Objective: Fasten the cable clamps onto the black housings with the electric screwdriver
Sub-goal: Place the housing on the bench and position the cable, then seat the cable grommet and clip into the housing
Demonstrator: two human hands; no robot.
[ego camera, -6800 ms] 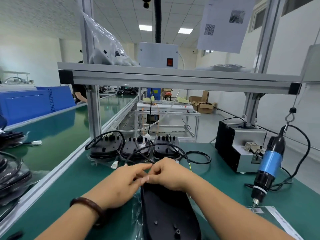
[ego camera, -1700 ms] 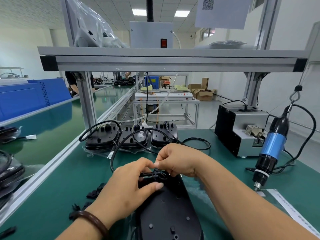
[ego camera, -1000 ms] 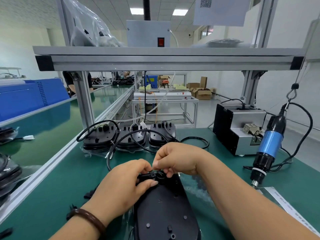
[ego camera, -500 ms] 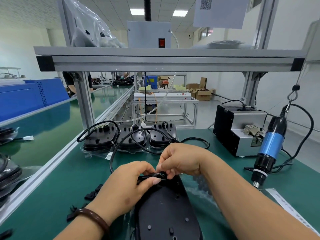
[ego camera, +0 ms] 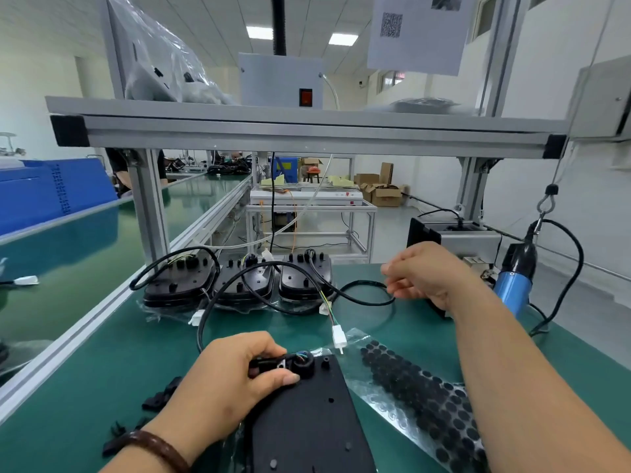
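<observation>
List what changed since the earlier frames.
The right hand let go of the cable clamp and moved up and right, toward the hanging electric screwdriver, baring a bag of black pads. The left hand still pinches the clamp against the black housing; the screwdriver hangs untouched.

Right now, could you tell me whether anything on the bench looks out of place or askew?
Nothing looks damaged or spilled. Small black parts lie scattered on the green mat left of the left hand, which pinches the cable clamp, and the bag of black pads lies slanted beside the black housing.
</observation>
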